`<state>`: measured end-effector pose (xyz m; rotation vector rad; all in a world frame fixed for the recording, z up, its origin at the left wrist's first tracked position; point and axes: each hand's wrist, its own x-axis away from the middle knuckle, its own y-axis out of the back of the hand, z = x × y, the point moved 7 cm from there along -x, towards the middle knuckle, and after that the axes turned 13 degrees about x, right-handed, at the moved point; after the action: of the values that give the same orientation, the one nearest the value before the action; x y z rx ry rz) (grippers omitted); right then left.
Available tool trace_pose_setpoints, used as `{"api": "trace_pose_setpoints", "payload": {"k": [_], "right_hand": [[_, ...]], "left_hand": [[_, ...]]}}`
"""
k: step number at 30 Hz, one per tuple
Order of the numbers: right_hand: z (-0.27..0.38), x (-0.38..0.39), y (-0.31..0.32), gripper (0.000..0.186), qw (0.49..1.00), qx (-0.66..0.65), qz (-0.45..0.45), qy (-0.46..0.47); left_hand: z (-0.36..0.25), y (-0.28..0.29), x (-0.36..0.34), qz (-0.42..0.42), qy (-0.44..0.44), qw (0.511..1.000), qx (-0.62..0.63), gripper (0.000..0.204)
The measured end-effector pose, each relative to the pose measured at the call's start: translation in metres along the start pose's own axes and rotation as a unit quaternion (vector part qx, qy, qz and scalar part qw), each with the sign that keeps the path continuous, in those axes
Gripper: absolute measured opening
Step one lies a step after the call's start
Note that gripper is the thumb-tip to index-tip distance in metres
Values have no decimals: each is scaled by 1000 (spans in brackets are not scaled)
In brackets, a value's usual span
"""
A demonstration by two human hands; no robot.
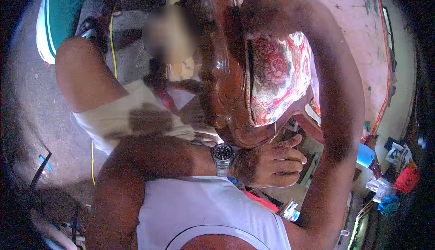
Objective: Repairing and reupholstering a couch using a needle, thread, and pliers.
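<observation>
- Chair [229, 82] of dark carved wood, with a red-and-cream floral cushion [276, 77] on it, is what my hands are working on; it sits tipped at the centre of my view, its curved frame reaching down to my left hand.
- My left hand [267, 161] crosses in front of my chest, wristwatch [223, 154] on the wrist, fingers curled together into a loose fist right against the lower curve of the chair frame. I judge it is bracing or gripping the frame there, though the contact itself is hidden.
- My right arm [337, 114] rises along the right side and bends over the top of the cushion; its hand is out of sight behind the chair, so I cannot tell how it is set.
- Another person in a pale shirt [136, 118] sits just left of the chair, close against it.
- Farther out: a pink wall [353, 19] at far right, a yellow cord [112, 37] on the grey floor at far left, and small clutter at near right.
- As for progress, I judge the chair is held steady mid-handling; whether anything is finished I cannot make out.
</observation>
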<state>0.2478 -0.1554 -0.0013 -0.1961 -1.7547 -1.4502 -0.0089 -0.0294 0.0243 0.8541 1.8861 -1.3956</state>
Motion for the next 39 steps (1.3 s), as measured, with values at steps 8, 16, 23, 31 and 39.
{"api": "trace_pose_setpoints", "payload": {"k": [8, 16, 23, 31, 39], "right_hand": [[33, 38, 44, 18, 989, 62, -74, -109], [43, 27, 30, 21, 974, 110, -61, -189], [-10, 102, 42, 23, 902, -215, -250, -278], [40, 114, 19, 18, 949, -154, -269, -57], [54, 98, -27, 34, 939, 97, -307, -122]], "left_hand": [[-85, 88, -57, 20, -11, 1000, -1, 21], [-214, 204, -91, -109, 53, 937, -328, 32], [-411, 299, -25, -220, 198, 874, -385, 30], [-438, 320, 10, -253, 74, 964, -36, 16], [-460, 325, 36, -362, -92, 927, -35, 40]]}}
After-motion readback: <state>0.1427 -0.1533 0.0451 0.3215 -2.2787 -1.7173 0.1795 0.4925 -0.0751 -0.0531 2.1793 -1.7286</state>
